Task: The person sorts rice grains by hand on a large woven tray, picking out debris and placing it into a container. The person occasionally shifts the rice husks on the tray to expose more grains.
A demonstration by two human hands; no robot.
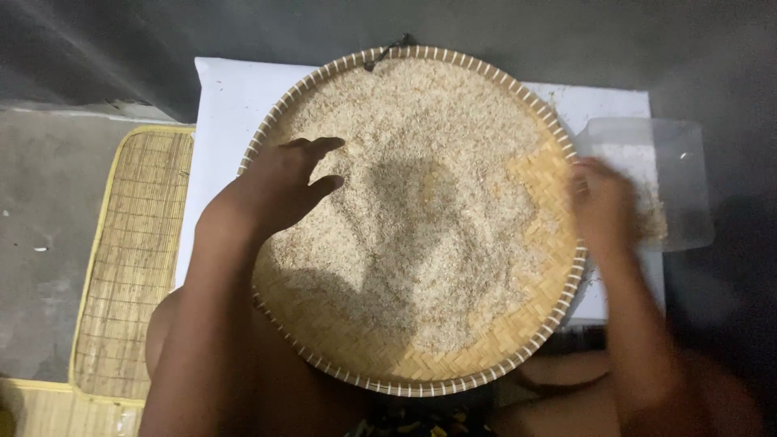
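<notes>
Left hand (287, 190): open, fingers spread, palm down on the rice (421, 210), left of centre.
Right hand (603, 202): blurred at the tray's right rim; grip cannot be told.
Tray (453, 368): round woven basket, centre frame, no long axis.
Container (680, 178): clear plastic, right edge, partly hidden.
Mat (129, 259): lower left, cut off.

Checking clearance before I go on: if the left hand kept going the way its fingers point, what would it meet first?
The left hand points right across the woven tray, so it would likely meet the rice first; its height above the grains is unclear.
</notes>
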